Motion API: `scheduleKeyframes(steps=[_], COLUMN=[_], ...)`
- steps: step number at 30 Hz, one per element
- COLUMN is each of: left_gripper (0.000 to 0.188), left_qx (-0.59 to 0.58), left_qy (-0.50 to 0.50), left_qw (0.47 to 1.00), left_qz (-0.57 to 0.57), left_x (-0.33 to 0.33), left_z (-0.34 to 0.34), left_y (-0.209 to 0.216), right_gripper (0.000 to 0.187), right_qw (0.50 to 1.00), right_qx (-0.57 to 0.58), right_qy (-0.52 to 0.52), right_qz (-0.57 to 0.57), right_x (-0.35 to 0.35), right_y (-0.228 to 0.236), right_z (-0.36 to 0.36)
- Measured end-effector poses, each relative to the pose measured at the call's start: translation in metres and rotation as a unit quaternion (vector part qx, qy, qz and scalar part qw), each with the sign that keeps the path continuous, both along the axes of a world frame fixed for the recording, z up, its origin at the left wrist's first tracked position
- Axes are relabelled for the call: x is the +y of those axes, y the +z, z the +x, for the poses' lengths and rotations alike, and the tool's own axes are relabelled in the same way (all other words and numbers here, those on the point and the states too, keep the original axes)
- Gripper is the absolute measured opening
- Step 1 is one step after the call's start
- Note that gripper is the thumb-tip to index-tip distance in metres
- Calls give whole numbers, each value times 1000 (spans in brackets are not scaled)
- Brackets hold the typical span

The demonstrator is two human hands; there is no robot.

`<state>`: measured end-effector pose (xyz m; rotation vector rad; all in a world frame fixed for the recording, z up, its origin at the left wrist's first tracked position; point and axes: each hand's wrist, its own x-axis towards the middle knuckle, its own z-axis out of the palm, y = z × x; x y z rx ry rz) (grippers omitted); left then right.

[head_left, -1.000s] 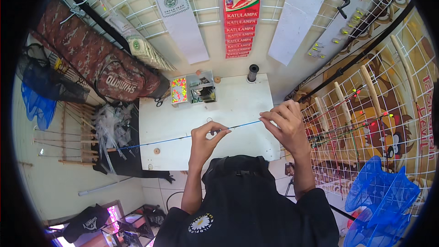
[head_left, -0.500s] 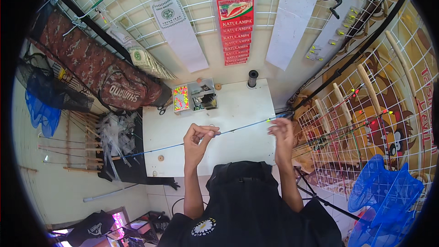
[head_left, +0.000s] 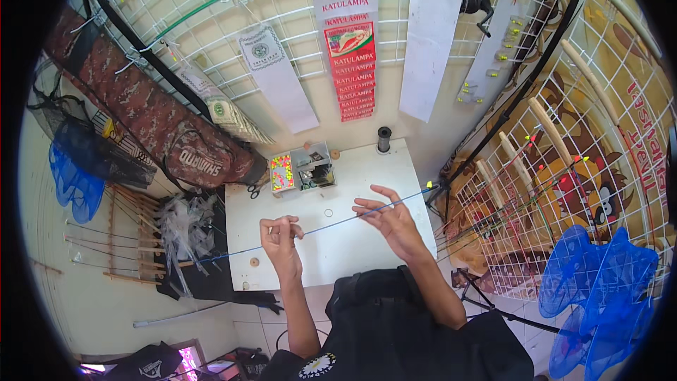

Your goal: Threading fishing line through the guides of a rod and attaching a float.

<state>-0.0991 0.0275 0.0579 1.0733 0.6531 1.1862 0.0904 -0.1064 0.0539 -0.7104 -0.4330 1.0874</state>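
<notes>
A thin blue fishing rod (head_left: 331,225) slants across the white table, rising from lower left to upper right. A small yellow-green piece (head_left: 429,186) shows near its right end. My left hand (head_left: 283,248) is closed round the rod, thumb and fingers pinched together. To its right, my right hand (head_left: 398,231) has its fingers spread beside the rod; the rod runs across them, and I cannot tell whether they touch it. Beyond the hands, a small pale ring (head_left: 328,212) lies on the table.
On the white table (head_left: 367,254) stand a divided box (head_left: 303,184) with bright beads and small packets, and a dark spool (head_left: 383,140). Scissors (head_left: 254,191) lie by the left edge. Rods hang on the right grid, near blue nets (head_left: 599,268). A camouflage rod bag (head_left: 190,145) leans left.
My right hand has moved left along the rod, from near its right end toward the middle, its fingers opening out. The left hand stays closed on the rod. The view has shifted slightly.
</notes>
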Motion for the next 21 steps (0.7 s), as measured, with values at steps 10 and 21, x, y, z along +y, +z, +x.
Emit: scheduleKeyframes(steps=[10,21], left_gripper=[17,16], left_qx=[45,118], left_qy=[95,131], left_qw=[994,983], left_qz=[-3,53], left_x=[-12,-14], left_z=[-30,-46], left_y=[4,-5], right_gripper=[19,18], right_qw=[995,989], right_qx=[-96,-135], right_qy=[16,-62], right_qz=[-32,20], right_x=[10,32], right_y=[7,41], right_z=[-21,-9])
